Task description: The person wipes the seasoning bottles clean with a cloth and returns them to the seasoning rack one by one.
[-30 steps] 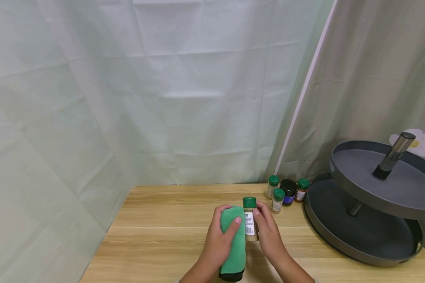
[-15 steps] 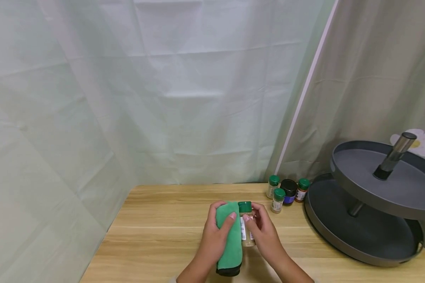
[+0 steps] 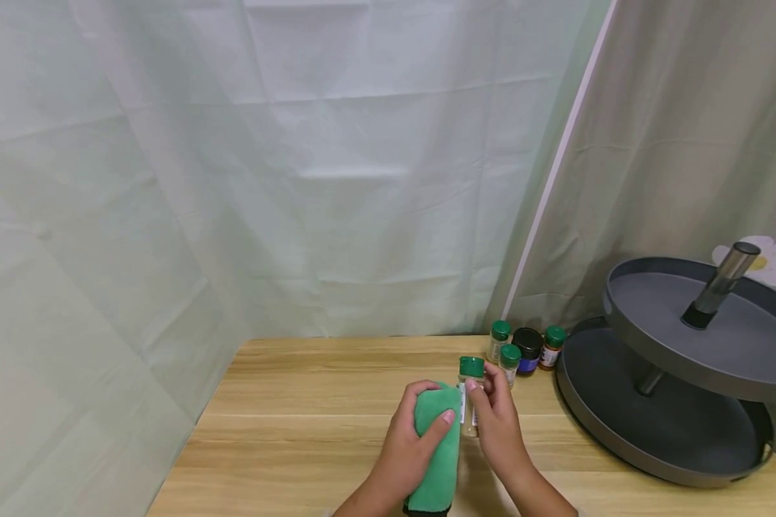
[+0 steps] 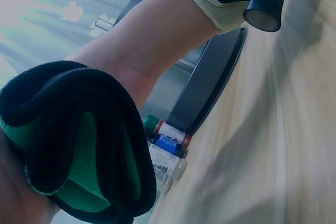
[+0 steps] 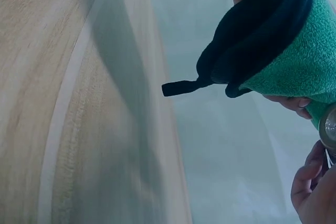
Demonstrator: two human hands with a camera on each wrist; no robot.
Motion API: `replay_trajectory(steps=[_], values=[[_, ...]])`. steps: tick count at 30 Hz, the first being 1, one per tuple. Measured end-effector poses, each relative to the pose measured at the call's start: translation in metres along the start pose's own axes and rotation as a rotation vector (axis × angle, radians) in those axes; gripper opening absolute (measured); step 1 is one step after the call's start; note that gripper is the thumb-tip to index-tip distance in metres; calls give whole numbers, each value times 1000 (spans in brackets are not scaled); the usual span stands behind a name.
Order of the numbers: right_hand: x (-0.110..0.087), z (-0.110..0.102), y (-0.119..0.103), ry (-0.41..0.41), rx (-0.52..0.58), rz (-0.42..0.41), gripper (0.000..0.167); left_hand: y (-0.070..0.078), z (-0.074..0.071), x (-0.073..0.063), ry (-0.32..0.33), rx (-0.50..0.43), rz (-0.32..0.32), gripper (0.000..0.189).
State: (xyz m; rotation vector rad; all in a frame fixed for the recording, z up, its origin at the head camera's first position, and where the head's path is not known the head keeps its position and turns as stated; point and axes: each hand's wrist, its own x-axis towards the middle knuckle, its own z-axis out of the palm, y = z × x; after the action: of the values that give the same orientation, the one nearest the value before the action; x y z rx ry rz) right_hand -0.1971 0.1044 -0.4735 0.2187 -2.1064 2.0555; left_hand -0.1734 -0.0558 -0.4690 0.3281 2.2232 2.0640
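Fuzzy cloth (image 3: 442,467), smooth plastic cap (image 3: 471,367), matt wood tabletop (image 3: 297,424)

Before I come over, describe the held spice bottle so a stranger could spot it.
Over the wooden table, find the left hand holding a folded green cloth. Just right of that, the clear, green-capped spice bottle is in the right hand. Three other green-capped bottles stand back near the grey two-tier tray; only this one is held.
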Motion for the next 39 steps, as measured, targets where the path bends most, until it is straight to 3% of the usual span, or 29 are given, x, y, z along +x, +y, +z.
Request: replay_trajectory(steps=[8,21,30,39], values=[[-4,-2,-1,-45,-54,31,42,-1,1,2,87,18,19,40],[-7,11,0,-137,23,24,34,5,-13,7,206,-26,2,44],[-3,12,3,-99,-51,62,38,8,-14,6,189,-17,17,41],[-2,7,0,-82,9,71,33,4,-10,7,172,1,29,41]])
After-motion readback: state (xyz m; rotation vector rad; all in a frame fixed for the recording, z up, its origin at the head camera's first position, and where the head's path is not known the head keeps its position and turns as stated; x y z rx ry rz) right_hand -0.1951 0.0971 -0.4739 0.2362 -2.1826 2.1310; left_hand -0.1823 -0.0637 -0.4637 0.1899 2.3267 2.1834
